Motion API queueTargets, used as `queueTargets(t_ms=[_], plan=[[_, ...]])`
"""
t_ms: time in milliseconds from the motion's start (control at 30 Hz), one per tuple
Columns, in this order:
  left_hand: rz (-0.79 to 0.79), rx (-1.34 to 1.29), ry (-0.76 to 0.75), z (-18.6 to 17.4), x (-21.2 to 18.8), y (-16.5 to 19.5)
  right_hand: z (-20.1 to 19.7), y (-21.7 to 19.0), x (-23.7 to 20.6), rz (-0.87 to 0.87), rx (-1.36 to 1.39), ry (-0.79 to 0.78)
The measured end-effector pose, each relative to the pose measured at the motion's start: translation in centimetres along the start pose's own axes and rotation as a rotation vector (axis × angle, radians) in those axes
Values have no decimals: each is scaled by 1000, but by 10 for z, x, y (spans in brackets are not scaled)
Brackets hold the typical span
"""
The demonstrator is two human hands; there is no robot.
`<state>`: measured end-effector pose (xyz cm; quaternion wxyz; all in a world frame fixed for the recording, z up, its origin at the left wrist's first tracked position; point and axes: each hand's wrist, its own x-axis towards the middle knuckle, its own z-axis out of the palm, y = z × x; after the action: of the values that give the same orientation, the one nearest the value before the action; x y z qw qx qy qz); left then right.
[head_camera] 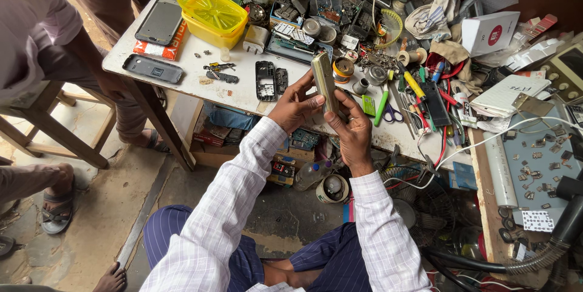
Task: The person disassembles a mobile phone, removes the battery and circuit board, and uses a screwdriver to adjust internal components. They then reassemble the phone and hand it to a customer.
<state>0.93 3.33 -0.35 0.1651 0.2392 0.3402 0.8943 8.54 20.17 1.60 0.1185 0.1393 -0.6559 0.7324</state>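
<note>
Head view: both hands hold one small gold-coloured phone (325, 82) upright, edge-on to the camera, above the front edge of the white workbench (182, 76). Left hand (296, 105) is closed round its left side, fingertips on the edge; right hand (354, 131) grips from below and right, thumb against the side. Whether the casing is already split cannot be told. On the bench just left lies a black phone frame (265, 80) with a smaller black part beside it, plus loose screws, so some stripped parts are already laid out. Yellow tub (212, 15), two dark phones (159, 21) and tool clutter lie untouched. Judgement: mid-job, still handling the shell.
</note>
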Motion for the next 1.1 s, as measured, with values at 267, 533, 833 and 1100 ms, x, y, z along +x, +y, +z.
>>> queueTargets(t_ms=[267,533,833,1100], plan=[[9,-30,-45,0,-1,-2,3,4,-1,-85,-26,35],[38,-18,-73,-4,2,-5,2,6,-1,-82,-11,57],[37,-137,-4,-4,3,-4,-7,10,-5,-121,267,68],[91,-458,-49,1,-5,10,-22,8,-4,6,602,21]])
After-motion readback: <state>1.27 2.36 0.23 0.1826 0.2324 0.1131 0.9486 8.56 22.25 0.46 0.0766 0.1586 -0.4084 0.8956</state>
